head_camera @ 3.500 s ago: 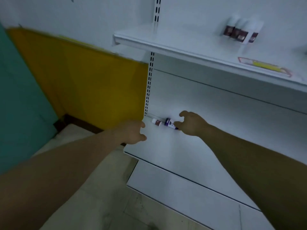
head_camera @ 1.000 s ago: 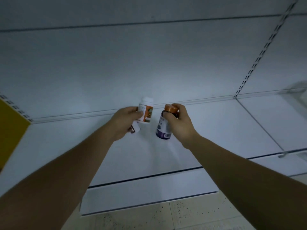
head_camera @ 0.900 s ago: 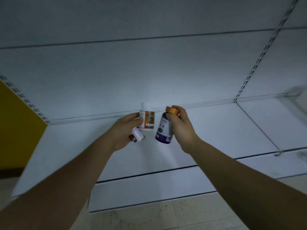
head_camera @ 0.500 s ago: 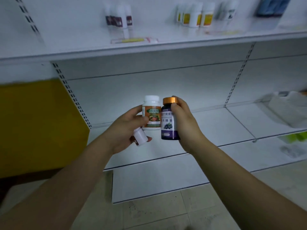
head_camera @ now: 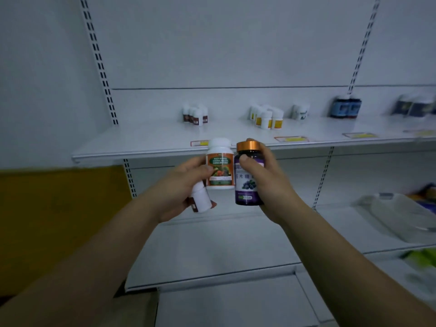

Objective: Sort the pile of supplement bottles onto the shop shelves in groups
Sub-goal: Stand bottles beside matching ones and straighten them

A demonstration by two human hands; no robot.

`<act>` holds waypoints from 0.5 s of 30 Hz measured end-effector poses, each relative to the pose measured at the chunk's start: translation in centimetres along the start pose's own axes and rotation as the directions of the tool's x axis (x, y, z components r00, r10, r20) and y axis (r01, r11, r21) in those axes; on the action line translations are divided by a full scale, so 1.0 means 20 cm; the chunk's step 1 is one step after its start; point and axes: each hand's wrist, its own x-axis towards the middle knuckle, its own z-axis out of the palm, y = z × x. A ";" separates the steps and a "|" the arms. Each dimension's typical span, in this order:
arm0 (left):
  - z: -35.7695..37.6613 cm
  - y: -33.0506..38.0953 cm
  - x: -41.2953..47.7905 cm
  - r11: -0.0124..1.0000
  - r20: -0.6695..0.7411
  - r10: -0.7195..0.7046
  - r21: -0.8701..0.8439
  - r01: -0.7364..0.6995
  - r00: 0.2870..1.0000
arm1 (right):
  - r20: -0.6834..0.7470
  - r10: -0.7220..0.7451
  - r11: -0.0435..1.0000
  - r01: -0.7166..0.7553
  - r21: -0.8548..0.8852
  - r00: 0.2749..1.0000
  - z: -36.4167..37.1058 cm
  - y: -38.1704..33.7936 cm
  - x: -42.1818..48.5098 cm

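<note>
Holds two bottles in the left grip (head_camera: 174, 194). Pinches an orange-labelled white bottle (head_camera: 220, 168) upright between thumb and fingertips. Clamps a small white bottle (head_camera: 202, 199), tilted, under the lower fingers against the palm.

Wraps the right grip (head_camera: 273, 185) round a purple bottle (head_camera: 247, 185) with a copper cap, upright, thumb laid across the top of its label. Holds the two upright bottles side by side, touching or very nearly so, just in front of the front edge of the upper shelf (head_camera: 141, 140).

Faces sorted groups along the back of that shelf, each well apart from the next:
- brown-labelled white bottles (head_camera: 195, 114) to the left
- yellow-labelled white bottles (head_camera: 266, 117) near the middle
- a few plain-looking white bottles (head_camera: 300, 111), label too blurred to read
- blue-labelled dark bottles (head_camera: 345, 106)
- more dark bottles (head_camera: 415, 106) at far right, blurred

Looks down past both forearms onto a lower shelf (head_camera: 212, 244), with a clear plastic bag (head_camera: 401, 215) lying on its right-hand part.
</note>
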 end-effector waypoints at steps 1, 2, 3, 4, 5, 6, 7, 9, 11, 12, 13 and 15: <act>0.02 0.03 0.01 1.000 -0.021 0.017 0.012 -0.016 1.000 | 0.012 -0.014 1.000 0.014 -0.015 1.000 -0.01 -0.03 0.02; 0.04 0.06 0.02 0.999 -0.050 0.030 0.022 -0.029 0.998 | 0.021 -0.026 0.999 0.027 -0.032 0.999 -0.03 -0.06 0.03; 0.06 0.08 0.03 0.998 -0.077 0.042 0.039 -0.039 0.996 | 0.025 -0.036 0.998 0.037 -0.042 0.999 -0.05 -0.08 0.05; 0.08 0.10 0.04 0.997 -0.098 0.056 0.062 -0.050 0.994 | 0.028 -0.042 0.998 0.043 -0.043 0.999 -0.07 -0.10 0.07; 0.10 0.12 0.05 0.995 -0.114 0.070 0.085 -0.061 0.991 | 0.030 -0.042 0.998 0.044 -0.040 0.999 -0.09 -0.12 0.09; 0.13 0.13 0.06 0.992 -0.123 0.086 0.102 -0.074 0.989 | 0.033 -0.044 0.998 0.045 -0.035 0.998 -0.11 -0.13 0.11; 0.14 0.14 0.07 0.989 -0.130 0.102 0.116 -0.087 0.986 | 0.038 -0.050 0.998 0.051 -0.030 0.998 -0.13 -0.14 0.13; 0.18 0.17 0.10 0.983 -0.140 0.132 0.149 -0.111 0.981 | 0.058 -0.063 0.998 0.065 -0.027 0.996 -0.18 -0.17 0.17; 0.21 0.21 0.15 0.968 -0.148 0.169 0.214 -0.135 0.975 | 0.085 -0.082 0.996 0.086 -0.039 0.993 -0.22 -0.20 0.23; 0.22 0.23 0.17 0.953 -0.141 0.189 0.265 -0.147 0.972 | 0.098 -0.095 0.994 0.100 -0.049 0.991 -0.24 -0.22 0.26; 0.23 0.26 0.19 0.932 -0.133 0.208 0.329 -0.155 0.969 | 0.112 -0.103 0.992 0.111 -0.067 0.988 -0.26 -0.24 0.29; 0.25 0.32 0.24 0.865 -0.125 0.233 0.481 -0.146 0.964 | 0.139 -0.116 0.983 0.133 -0.125 0.984 -0.28 -0.27 0.37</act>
